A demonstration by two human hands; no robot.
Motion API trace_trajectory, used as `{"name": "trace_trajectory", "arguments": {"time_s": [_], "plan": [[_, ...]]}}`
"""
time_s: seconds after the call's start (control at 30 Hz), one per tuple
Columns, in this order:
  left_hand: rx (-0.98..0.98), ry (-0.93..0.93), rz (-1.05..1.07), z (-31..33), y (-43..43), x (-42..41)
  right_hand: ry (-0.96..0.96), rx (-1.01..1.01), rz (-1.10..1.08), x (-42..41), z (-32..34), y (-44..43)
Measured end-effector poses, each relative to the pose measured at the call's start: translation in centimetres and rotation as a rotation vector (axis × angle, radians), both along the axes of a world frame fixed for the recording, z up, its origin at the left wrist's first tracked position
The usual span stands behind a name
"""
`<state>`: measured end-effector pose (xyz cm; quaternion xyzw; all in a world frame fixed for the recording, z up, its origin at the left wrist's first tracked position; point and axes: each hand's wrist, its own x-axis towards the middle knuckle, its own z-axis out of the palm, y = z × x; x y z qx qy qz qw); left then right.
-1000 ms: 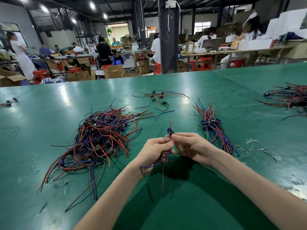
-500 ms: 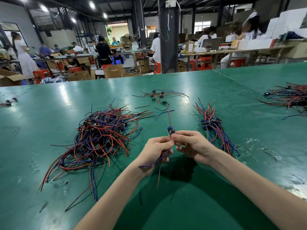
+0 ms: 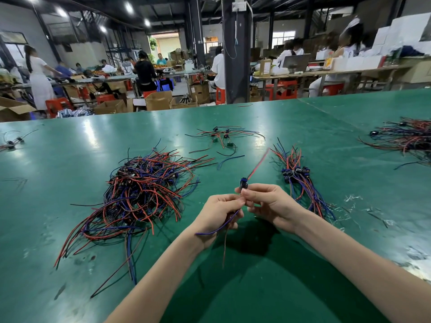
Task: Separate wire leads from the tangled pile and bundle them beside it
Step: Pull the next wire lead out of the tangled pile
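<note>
The left hand [image 3: 219,213] and right hand [image 3: 268,203] meet fingertip to fingertip above the tabletop [image 3: 70,159], both pinching one wire lead [image 3: 257,164]. Its blue connector [image 3: 243,183] stands just above the fingertips. A red strand pokes up and to the right, and a blue strand trails down from the left palm (a thinner, darker one hangs beside it).

The tangled pile [image 3: 140,194] lies to the left, with loose ends fanning toward the near edge. The bundle [image 3: 298,183] lies just right of the right hand, its wires running roughly parallel. Between pile and bundle is a bare green strip, and the hands work over it. A small cluster [image 3: 221,136] sits farther back, well short of the far edge. Another heap [image 3: 408,138] runs off the right border.
</note>
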<state>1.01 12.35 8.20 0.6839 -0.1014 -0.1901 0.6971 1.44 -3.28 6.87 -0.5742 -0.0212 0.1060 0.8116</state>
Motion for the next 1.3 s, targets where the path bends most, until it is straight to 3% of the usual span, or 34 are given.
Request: {"name": "trace_trajectory", "arguments": {"time_s": [0.27,0.57,1.03,1.3], "plan": [[-0.014,-0.055,0.036,-0.5,-0.4,0.2,-0.119,0.023,-0.152,0.1,0.2,0.6],[0.123,-0.215,-0.007,-0.8,-0.5,-0.1,-0.211,-0.252,-0.172,0.3,0.2,0.1],[0.162,-0.291,-0.233,-0.8,-1.1,-2.1,-0.242,-0.433,-0.425,2.2,0.2,-3.4],[0.167,-0.363,-0.191,-0.8,-1.3,-2.1,-0.276,-0.485,-0.448,2.8,-0.3,-3.9]]}}
